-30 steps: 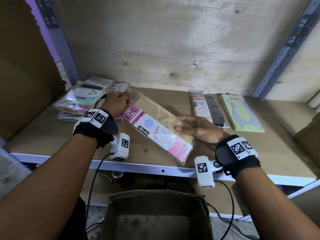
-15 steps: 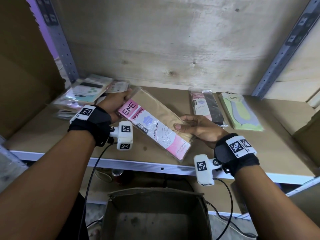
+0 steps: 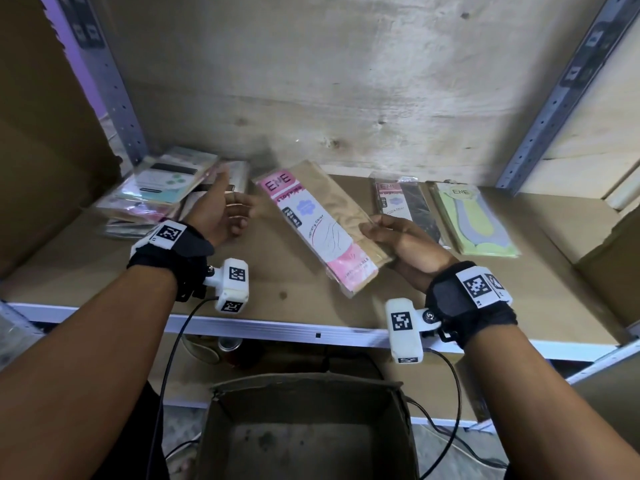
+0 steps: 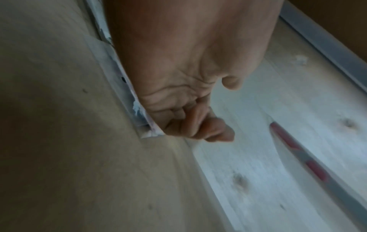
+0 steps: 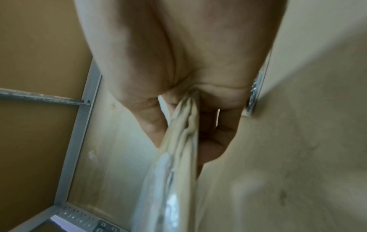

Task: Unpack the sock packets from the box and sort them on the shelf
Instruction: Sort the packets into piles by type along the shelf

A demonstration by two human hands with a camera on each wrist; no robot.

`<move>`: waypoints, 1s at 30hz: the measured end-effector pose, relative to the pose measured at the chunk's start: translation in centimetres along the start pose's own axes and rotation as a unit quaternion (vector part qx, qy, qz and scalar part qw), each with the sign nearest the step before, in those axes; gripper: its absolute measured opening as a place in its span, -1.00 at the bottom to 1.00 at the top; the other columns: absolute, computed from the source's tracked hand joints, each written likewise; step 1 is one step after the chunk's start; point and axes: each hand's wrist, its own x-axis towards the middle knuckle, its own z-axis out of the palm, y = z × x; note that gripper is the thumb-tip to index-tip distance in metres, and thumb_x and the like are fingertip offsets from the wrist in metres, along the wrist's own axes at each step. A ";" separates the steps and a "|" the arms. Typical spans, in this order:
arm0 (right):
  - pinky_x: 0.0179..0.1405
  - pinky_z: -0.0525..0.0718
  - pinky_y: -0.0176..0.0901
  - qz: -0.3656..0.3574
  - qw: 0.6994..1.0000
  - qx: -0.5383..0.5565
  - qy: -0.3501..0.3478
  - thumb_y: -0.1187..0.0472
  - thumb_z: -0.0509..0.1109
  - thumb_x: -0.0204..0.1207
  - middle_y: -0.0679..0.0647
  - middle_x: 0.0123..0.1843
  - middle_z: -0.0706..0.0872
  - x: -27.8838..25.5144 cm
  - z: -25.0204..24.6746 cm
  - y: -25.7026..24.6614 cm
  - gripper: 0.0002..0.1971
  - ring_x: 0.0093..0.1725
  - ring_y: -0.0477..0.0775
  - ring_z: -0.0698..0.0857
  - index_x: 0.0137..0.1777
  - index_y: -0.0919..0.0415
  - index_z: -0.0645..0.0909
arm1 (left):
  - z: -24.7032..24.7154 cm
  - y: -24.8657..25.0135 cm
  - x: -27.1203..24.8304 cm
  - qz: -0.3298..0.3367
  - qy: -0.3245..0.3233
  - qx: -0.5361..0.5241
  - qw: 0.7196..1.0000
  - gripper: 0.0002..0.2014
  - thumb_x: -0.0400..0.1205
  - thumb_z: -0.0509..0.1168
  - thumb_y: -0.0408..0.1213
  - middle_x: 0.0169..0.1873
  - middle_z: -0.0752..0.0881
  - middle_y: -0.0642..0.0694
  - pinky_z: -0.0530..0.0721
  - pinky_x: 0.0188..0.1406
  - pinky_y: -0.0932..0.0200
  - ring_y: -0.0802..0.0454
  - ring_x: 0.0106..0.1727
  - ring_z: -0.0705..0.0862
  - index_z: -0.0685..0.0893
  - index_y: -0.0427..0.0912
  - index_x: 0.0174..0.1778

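Observation:
A tan sock packet (image 3: 320, 221) with a pink ENE label hangs tilted just above the shelf board (image 3: 270, 275). My right hand (image 3: 375, 232) pinches its right edge, thumb on top and fingers beneath; the right wrist view shows the packet (image 5: 176, 164) edge-on between them. My left hand (image 3: 239, 213) hovers to the packet's left, apart from it, fingers loosely curled and holding nothing (image 4: 208, 130). The open cardboard box (image 3: 304, 389) stands below the shelf; what shows of its floor is bare.
A stack of sock packets (image 3: 162, 188) lies at the shelf's left end behind my left hand. A black packet (image 3: 403, 206) and a green packet (image 3: 474, 220) lie flat to the right. Grey metal uprights (image 3: 114, 91) frame the bay, and a wooden board backs it.
My left hand let go of the packet's top end and drew away to the left. My right hand turned the packet more upright and shifted it right.

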 end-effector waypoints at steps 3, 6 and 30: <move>-0.01 0.64 0.00 -0.004 0.998 0.058 0.038 0.46 0.24 0.61 0.33 0.09 0.69 0.3 0.4 -0.4 -0.79 0.00 0.23 0.68 0.20 0.35 0.57 | 0.9 -0.2 -0.5 -0.025 -0.053 0.077 0.995 -0.24 0.63 -0.04 0.43 -0.44 0.74 -0.11 0.46 -0.61 0.33 0.09 -0.56 0.60 0.74 -0.23 -0.16; -0.11 0.67 -0.03 -0.009 0.995 0.088 0.055 0.50 0.22 0.59 0.27 0.01 0.70 0.5 0.8 -0.6 -0.73 -0.08 0.17 0.69 0.25 0.36 0.53 | 2.3 -0.1 -1.3 -0.034 -0.134 0.141 0.980 -0.30 0.52 0.20 0.44 -0.26 0.80 -0.13 0.61 -0.50 0.31 0.08 -0.43 0.68 0.75 -0.19 0.03; -0.29 0.75 -0.12 0.048 0.967 -0.222 0.120 0.48 0.55 0.38 0.18 -0.12 0.68 2.2 1.8 -0.5 -0.36 -0.26 0.13 0.71 0.47 0.37 0.47 | 5.0 -1.1 -2.2 -0.020 -0.155 0.241 0.958 -0.65 0.49 0.55 -0.41 -0.06 0.82 -0.35 0.80 -0.32 0.33 0.08 -0.38 0.79 0.73 -0.46 0.16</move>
